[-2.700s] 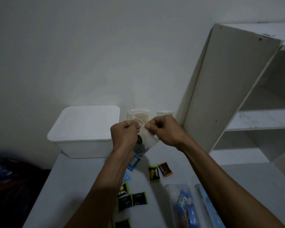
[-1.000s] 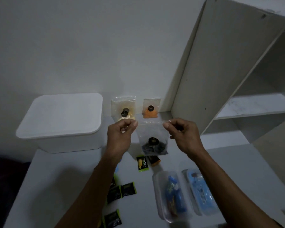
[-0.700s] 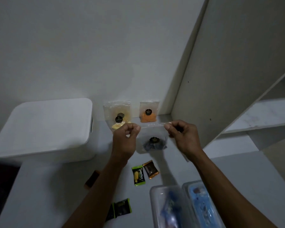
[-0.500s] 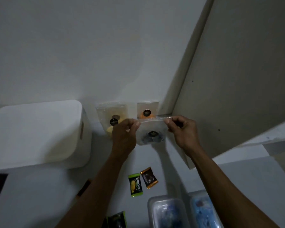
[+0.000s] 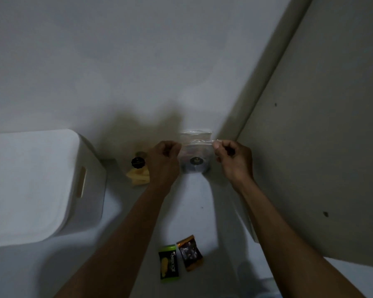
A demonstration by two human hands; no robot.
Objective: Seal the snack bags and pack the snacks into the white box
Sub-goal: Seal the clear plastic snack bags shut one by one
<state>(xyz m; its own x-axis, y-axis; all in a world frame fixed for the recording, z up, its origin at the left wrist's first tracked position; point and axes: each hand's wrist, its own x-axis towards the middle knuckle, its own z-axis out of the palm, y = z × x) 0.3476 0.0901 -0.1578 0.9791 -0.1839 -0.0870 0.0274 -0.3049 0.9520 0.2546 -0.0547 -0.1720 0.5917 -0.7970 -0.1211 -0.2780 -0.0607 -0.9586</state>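
I hold a clear snack bag (image 5: 195, 163) with dark contents and a round black label by its top edge, close to the back wall. My left hand (image 5: 164, 161) pinches its left corner and my right hand (image 5: 233, 159) pinches its right corner. A second clear bag, with yellow snacks (image 5: 138, 175) and a black label, leans against the wall left of my left hand. Another bag (image 5: 195, 135) stands behind the held one, mostly hidden. The white box (image 5: 30, 186), lid on, sits at the left.
A green candy wrapper (image 5: 168, 263) and a brown one (image 5: 190, 252) lie on the grey table (image 5: 194, 211) between my forearms. A beige board of a shelf unit (image 5: 323, 136) rises on the right, close to my right hand.
The bag went from pinched between close hands to stretched out by its corners, and moved away from me toward the wall. The view tilted up; the plastic containers dropped out of sight.
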